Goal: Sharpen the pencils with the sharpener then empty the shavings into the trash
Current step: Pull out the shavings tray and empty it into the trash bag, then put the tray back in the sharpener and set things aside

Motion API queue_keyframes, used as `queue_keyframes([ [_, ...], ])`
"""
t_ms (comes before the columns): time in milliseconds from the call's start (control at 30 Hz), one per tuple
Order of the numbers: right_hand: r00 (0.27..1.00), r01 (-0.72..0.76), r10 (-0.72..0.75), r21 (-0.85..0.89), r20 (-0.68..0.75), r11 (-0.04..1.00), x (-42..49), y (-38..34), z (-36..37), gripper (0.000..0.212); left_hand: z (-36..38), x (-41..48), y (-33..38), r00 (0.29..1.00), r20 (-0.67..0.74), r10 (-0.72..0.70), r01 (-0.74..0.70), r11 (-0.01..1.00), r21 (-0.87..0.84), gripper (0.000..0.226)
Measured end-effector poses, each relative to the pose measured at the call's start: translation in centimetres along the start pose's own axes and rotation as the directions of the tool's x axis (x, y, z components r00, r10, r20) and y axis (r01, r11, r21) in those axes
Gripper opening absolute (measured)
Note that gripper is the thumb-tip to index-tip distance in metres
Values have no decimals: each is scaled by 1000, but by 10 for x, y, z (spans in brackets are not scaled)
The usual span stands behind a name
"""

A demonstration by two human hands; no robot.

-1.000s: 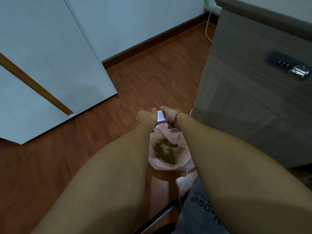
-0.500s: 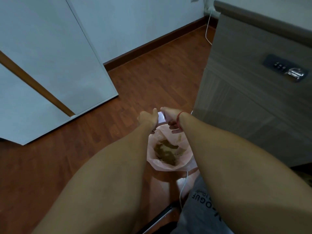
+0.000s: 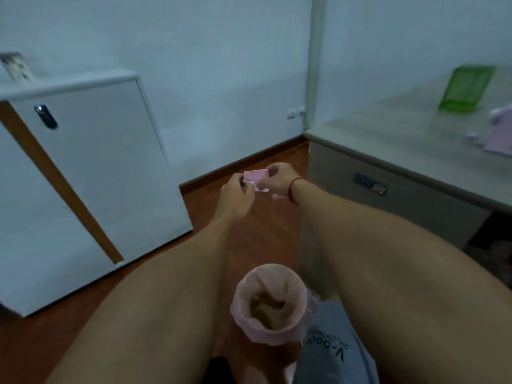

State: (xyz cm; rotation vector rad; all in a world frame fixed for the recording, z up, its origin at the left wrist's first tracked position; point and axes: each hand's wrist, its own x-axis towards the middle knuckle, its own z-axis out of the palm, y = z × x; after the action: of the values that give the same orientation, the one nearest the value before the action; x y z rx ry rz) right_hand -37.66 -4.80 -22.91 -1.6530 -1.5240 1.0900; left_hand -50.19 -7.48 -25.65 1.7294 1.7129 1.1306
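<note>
A small pink shavings tray (image 3: pixel 256 177), open side up, is held between both hands well above the floor. My left hand (image 3: pixel 235 191) pinches its left end and my right hand (image 3: pixel 279 180), with a red cord at the wrist, grips its right end. Below, near my knee, stands the trash bin (image 3: pixel 243 306) lined with a pink bag, brown waste inside. The tray is up and beyond the bin, not over it. On the desk at the right edge stands the lilac sharpener body (image 3: pixel 496 134), blurred. No pencils are visible.
A white cabinet (image 3: pixel 91 173) with a wooden stripe stands left on the red-brown wood floor (image 3: pixel 249 239). The grey desk (image 3: pixel 401 139) with a locked drawer is right, a green bag (image 3: pixel 465 90) on it. A white pipe and wall socket are behind.
Both hands have lifted the tray up and away from the bin mouth, and my head has tilted up, bringing the desk top and wall into view.
</note>
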Motion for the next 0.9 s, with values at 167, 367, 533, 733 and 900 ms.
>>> queue_keyframes([
  [167,977,117,-138,-132,-161,984,-57,-40,-74,61,-12,-2,86,983,4,183,-183,983,-22,24],
  [367,931,23,-79,-156,-358,987,-141,-45,-184,64,23,-28,202,929,71,363,-346,920,-183,21],
  [533,846,-165,57,-159,-530,973,-196,-12,-257,53,84,-66,271,838,216,501,-467,863,-190,21],
  [733,779,-281,169,-96,-604,955,-214,34,-307,44,149,-80,300,764,354,540,-492,842,-222,28],
  [900,702,-385,260,-46,-663,922,-210,78,-335,42,191,-67,318,823,251,509,-479,860,-174,29],
])
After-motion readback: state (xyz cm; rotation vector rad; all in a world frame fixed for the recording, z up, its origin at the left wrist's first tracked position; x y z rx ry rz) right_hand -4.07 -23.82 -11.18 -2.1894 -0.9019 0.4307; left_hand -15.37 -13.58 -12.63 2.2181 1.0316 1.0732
